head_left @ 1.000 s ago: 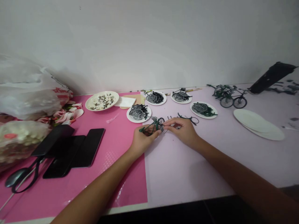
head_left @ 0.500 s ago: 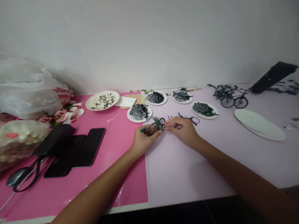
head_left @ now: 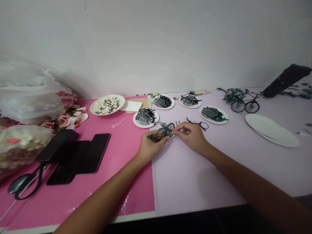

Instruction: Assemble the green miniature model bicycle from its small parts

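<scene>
Between my hands is a small green bicycle frame point(head_left: 160, 132) with a dark spoked wheel point(head_left: 171, 126) at its right end. My left hand point(head_left: 151, 145) is closed round the underside of the frame. The fingertips of my right hand point(head_left: 191, 135) are pinched together at the wheel's edge; whether they also hold a small part cannot be made out. Thin dark parts point(head_left: 203, 125) lie on the table just beyond my right hand. Behind my left hand, a white plate point(head_left: 136, 124) bears spoked wheels and black parts.
More plates of parts point(head_left: 158, 107) point(head_left: 190, 106) point(head_left: 224, 122) stand further back. Finished-looking bicycles point(head_left: 243, 105) and stacked white plates point(head_left: 287, 138) are at right. Phones point(head_left: 95, 152), a black box point(head_left: 57, 146), plastic bags point(head_left: 29, 104) and a bowl point(head_left: 107, 112) occupy the left.
The fingertips of my right hand have shifted slightly at the wheel, which shows a little more clearly. My left hand keeps its grip on the frame.
</scene>
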`<state>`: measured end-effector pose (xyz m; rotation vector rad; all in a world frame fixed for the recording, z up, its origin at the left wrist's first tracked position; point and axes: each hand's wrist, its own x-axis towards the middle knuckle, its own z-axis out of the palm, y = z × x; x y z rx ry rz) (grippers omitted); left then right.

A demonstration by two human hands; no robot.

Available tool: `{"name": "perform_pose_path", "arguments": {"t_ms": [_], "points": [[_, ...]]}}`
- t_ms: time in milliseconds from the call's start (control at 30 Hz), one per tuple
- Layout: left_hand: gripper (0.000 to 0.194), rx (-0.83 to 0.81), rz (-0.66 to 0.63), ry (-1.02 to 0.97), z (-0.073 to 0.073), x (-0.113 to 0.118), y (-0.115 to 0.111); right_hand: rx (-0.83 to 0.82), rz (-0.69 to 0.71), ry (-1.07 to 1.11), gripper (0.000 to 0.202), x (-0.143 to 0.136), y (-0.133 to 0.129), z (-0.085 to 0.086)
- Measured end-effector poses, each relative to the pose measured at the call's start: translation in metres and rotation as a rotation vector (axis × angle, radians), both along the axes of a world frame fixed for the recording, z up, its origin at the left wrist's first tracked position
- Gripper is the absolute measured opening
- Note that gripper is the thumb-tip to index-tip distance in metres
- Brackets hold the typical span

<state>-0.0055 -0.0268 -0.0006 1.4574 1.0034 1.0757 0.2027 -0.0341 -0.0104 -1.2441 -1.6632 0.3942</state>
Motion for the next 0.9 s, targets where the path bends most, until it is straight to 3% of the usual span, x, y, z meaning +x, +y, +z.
{"name": "perform_pose_path", "arguments": {"t_ms": [467, 900], "points": [[0.024, -0.051, -0.034, -0.068, -0.0028, 0.0005, 0.0043, 0.155, 0.067, -0.004, 0.015, -0.0023, -0.0036, 0.0004], [0.026, -0.069, -0.044, -0.07, -0.0021, 0.0002, 0.0046, 0.188, 0.06, -0.017, 0.013, -0.0038, -0.0039, 0.0014]]}}
